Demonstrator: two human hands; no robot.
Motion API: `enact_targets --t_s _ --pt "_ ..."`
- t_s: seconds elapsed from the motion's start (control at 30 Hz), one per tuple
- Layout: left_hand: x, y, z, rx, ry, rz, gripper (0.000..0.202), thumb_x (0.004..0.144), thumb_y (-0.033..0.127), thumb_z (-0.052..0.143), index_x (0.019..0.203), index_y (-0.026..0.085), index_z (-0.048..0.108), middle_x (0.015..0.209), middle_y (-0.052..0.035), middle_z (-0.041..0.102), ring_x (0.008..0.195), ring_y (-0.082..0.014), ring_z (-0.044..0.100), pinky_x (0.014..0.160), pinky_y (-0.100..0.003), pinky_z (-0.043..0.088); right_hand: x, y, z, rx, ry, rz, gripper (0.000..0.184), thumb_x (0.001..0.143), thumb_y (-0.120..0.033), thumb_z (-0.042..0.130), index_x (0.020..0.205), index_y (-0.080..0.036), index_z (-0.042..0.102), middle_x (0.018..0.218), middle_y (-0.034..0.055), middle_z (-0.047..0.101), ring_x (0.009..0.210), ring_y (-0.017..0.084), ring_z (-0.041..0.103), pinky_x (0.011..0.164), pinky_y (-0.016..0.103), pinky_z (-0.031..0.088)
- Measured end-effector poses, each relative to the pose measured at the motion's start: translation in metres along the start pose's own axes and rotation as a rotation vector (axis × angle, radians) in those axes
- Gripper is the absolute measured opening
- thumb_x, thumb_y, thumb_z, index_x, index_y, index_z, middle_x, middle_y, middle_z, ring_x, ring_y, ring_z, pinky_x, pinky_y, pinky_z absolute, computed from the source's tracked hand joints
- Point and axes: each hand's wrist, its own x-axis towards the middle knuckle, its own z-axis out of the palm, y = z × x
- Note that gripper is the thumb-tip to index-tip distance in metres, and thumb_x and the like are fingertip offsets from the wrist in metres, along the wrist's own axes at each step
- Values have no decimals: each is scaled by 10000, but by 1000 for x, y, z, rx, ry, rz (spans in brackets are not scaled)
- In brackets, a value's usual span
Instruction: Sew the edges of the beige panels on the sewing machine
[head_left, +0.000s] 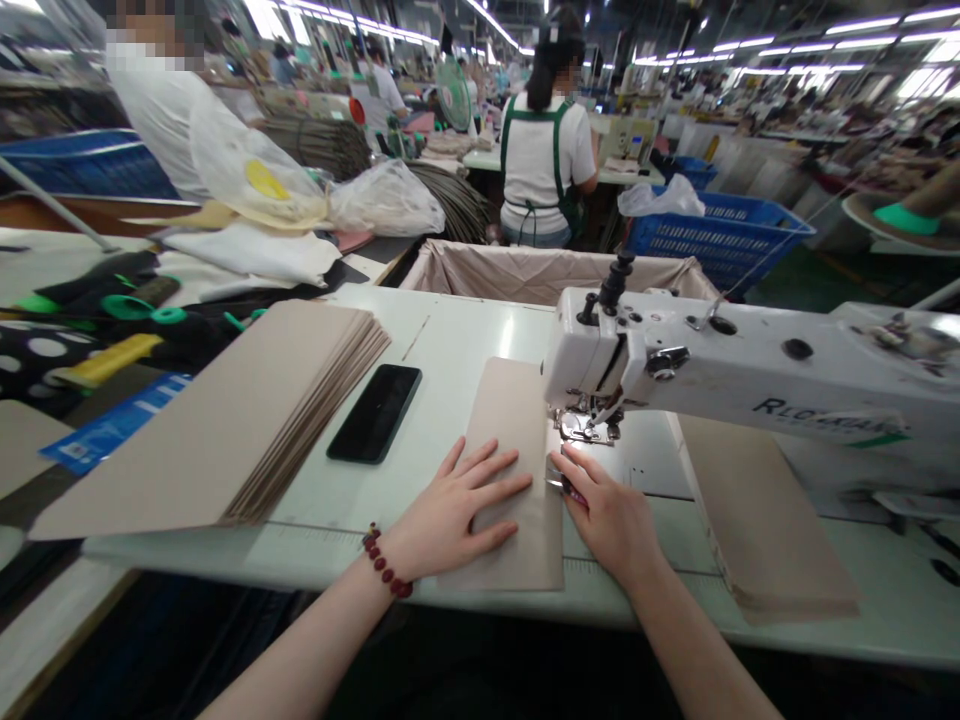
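My left hand [457,500] lies flat on a beige sheet panel [511,420], fingers spread, with a red bead bracelet [386,562] on its wrist. The panel runs on the pale sewing table [450,370] up towards the presser foot [589,426] of a white sewing machine [750,360]. My right hand [604,515] rests at the panel's right edge, just below the foot, gripping small thread snips [561,486] with a reddish handle. The fingers hide most of the snips. A thick stack of beige panels [225,420] lies left of my hands, and another stack [765,520] lies to the right, under the machine arm.
A black phone [373,413] lies on the table. Behind it stands a cloth-lined bin [540,270], with a blue plastic crate [720,240] further right. Dark pieces with green parts [127,320] lie at left. A co-worker in a green apron [544,160] sits beyond.
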Motion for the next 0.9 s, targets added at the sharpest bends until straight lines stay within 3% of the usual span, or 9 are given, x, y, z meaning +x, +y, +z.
enact_targets --t_s 0.6,0.9 --pt "-1 3 1 57 -16 11 595 917 520 496 1465 351 336 1531 -8 316 1433 -296 198 1161 -539 20 0 1 0 25 7 0 491 921 -250 440 1398 -367 431 1464 -38 438 966 179 663 766 302 566" --pt "12 9 1 76 -32 36 622 942 545 431 1494 304 276 1532 -27 312 1429 -273 225 1171 -502 35 0 1 0 30 7 0 474 928 -247 426 1386 -371 442 1463 -61 435 919 179 673 727 312 569"
